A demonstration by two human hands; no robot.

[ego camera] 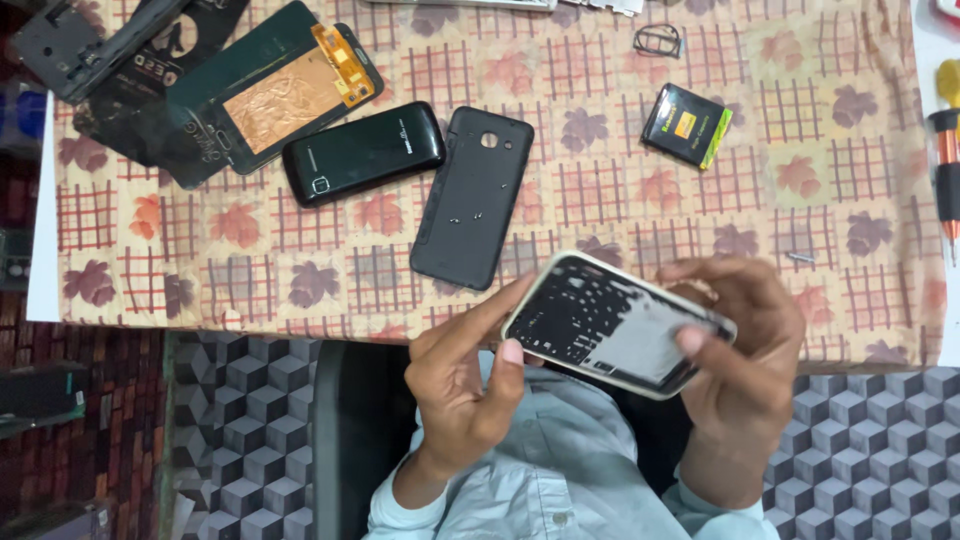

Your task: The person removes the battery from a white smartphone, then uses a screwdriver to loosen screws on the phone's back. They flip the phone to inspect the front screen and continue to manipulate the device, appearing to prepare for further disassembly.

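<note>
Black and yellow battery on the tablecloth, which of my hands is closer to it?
Right. The right hand is almost straight below the battery in the picture, gripping the phone frame. The left hand holds the frame's other end, farther off.

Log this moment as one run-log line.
left hand: holds phone frame | right hand: holds the frame's other end | table: back cover, black phone, battery
</note>
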